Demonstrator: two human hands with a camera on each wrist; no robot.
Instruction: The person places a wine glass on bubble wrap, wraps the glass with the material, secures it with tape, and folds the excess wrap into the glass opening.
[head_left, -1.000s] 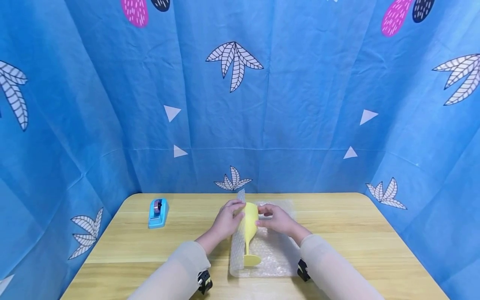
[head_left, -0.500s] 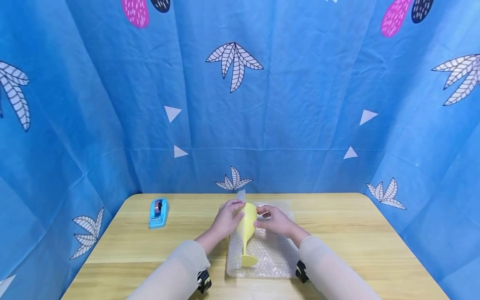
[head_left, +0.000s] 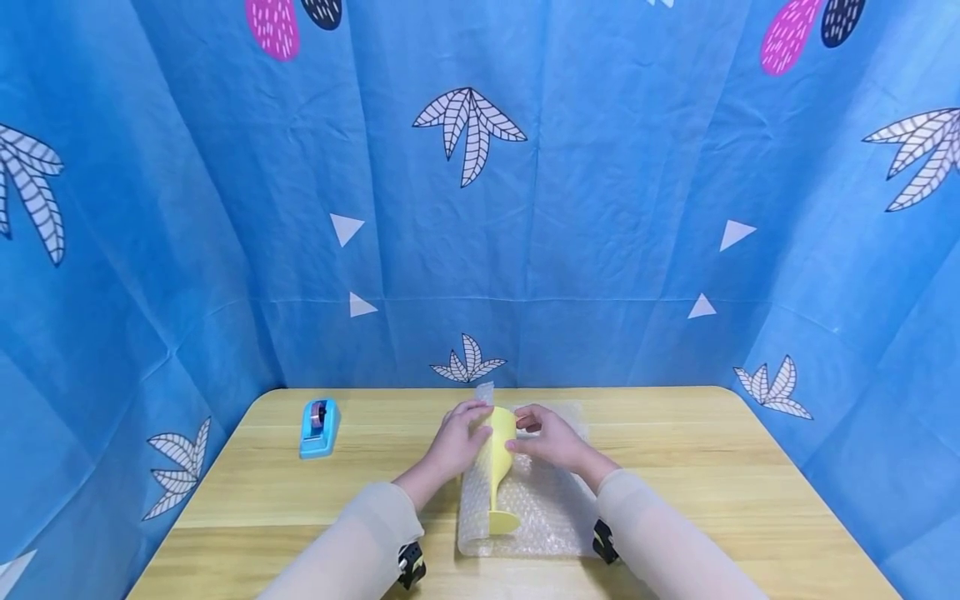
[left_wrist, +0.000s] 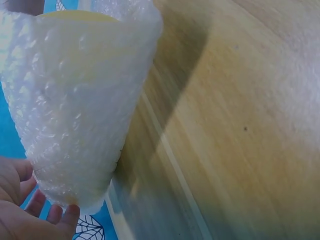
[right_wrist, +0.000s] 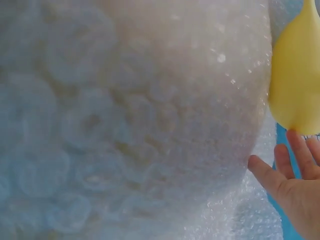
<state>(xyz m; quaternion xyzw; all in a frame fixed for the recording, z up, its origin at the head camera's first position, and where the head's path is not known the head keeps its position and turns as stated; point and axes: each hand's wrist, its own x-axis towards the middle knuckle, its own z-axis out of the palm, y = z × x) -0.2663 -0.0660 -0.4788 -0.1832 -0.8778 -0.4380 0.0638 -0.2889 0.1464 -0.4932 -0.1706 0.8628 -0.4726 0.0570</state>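
A yellow goblet (head_left: 501, 454) lies on a sheet of bubble wrap (head_left: 551, 508), its bowl pointing away from me and its round foot nearest me. My left hand (head_left: 455, 437) holds the folded left edge of the wrap against the bowl; in the left wrist view, the wrap (left_wrist: 80, 100) covers most of that side of the goblet, with fingers bent around its lower end. On the other side, my right hand (head_left: 551, 437) holds the bowl between thumb and fingers near the rim. The right wrist view shows its fingertips at the rim of the yellow bowl (right_wrist: 296, 75).
A blue tape dispenser (head_left: 319, 428) with a roll of tape stands at the left back of the wooden table (head_left: 697, 467). Behind the table's far edge hangs a blue patterned curtain (head_left: 600, 208). Dark wrist cameras (head_left: 411, 565) sit under both sleeves.
The goblet and the folded wrap shifted slightly left, then a little back to the right. Both hands stay at the bowl and have barely moved.
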